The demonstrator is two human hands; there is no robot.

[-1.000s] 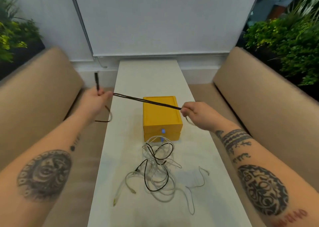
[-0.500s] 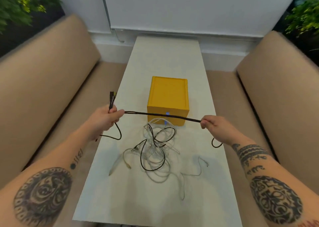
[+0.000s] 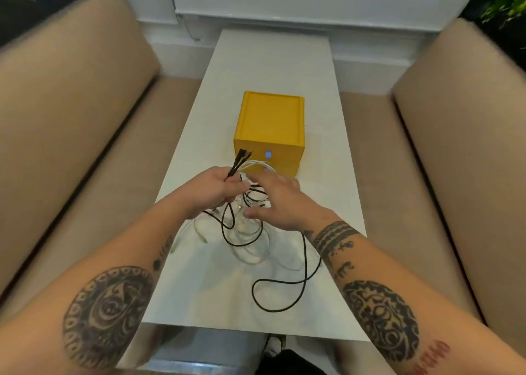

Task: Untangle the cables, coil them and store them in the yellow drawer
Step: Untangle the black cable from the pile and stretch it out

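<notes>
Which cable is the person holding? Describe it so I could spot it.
Start at the yellow drawer box on the long white table. Just in front of it, the left hand grips a black cable; unlike the white cables heaped beneath, its two plug ends stick up out of the fist.

The right hand [image 3: 274,201] is blurred; whether it touches the white cables [image 3: 253,253] cannot be told. The left hand [image 3: 210,192] hides part of the black cable [image 3: 305,258] it grips, and the lower edge cuts both forearms.
</notes>
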